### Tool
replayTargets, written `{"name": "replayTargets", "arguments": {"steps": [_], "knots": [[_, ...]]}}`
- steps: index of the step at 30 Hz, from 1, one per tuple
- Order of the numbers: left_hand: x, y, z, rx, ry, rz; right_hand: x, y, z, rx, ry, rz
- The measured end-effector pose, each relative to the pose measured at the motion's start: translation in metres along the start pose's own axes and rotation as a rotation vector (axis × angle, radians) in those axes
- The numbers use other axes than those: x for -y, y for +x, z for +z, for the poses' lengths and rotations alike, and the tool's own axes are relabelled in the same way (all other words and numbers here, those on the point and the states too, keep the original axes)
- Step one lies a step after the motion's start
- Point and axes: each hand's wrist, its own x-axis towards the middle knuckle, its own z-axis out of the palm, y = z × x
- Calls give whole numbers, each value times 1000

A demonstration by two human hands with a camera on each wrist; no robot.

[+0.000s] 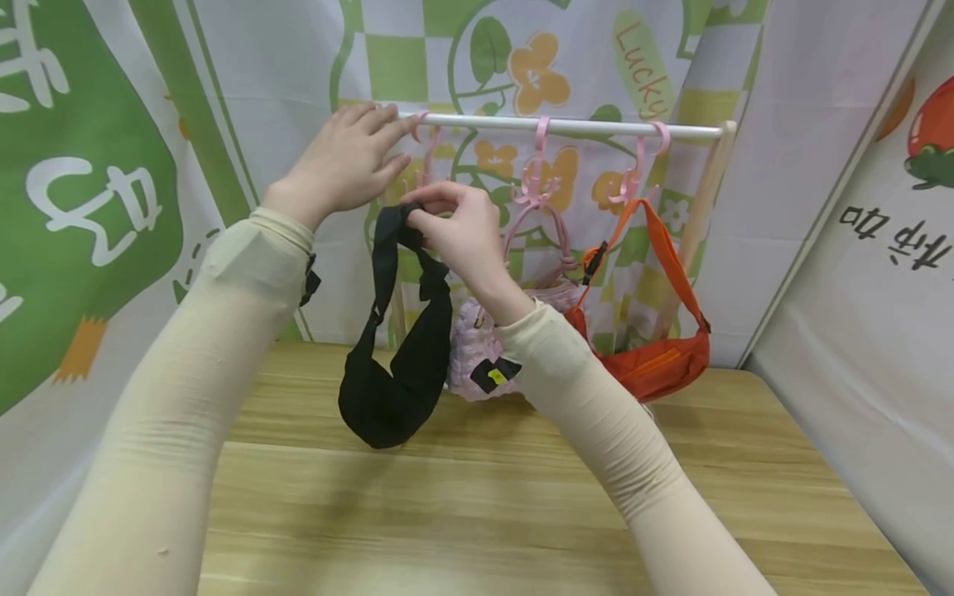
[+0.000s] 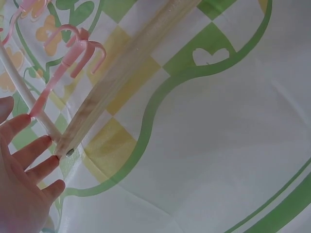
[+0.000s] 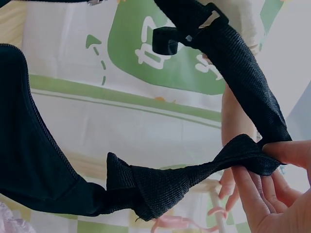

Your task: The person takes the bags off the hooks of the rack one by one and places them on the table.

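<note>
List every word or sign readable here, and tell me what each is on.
"Lucky": on the pale-green printed label of the back curtain.
White characters, left green panel: tilted, partly cut off; not surely readable.
Dark characters, right curtain: tilted; not surely readable.
Black-and-yellow patch: too small to read.
Black bag: no text visible.

2 hands [image 1: 345, 157] [image 1: 465, 236], left higher

Booth, printed cloth walls [image 1: 477, 50]

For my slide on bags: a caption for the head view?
Right grip pinching a black bag by its strap, left grip at the rail; pink bag and orange bag on pink hooks.
</note>
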Motion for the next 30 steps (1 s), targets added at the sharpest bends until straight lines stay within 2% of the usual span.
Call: {"name": "replayTargets", "arguments": {"steps": [7,16,30], "knots": [[1,-6,-3,-7,16,6,8,-7,-1,16,2,-35],[4,-22,-4,-35,29,28,17,-19,-6,38,9,-84],[-9,-45,-5,-84,-63,46,12,-25,-20,15,12,-90]]}}
